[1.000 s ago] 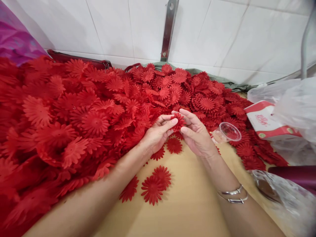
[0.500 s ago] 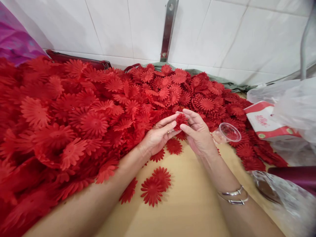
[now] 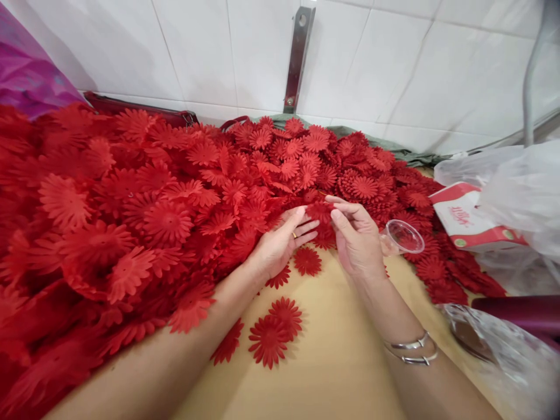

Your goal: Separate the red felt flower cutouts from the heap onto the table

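Note:
In the middle of the view my right hand (image 3: 359, 239) pinches a red artificial flower layer (image 3: 321, 214) between thumb and fingers. Close by on the left is my left hand (image 3: 282, 242), its thumb raised and fingers stretched apart beside the flower layer. Whether its fingertips touch the petals I cannot tell. Below the hands, a single flower layer (image 3: 307, 261) lies on the tan tabletop (image 3: 332, 350), and a few more (image 3: 269, 339) lie nearer to me, partly overlapping.
A big heap of red flower layers (image 3: 166, 224) spreads along the white tiled wall (image 3: 341, 58). To the right are a clear plastic cup (image 3: 405, 236), a red-and-white box (image 3: 468, 216) and plastic bags (image 3: 516, 181). A metal bracket (image 3: 298, 64) is fixed to the wall.
My left hand has let go of the flower layer and drawn slightly left, its fingers spreading. My right hand has shifted a little right and keeps hold of the flower layer.

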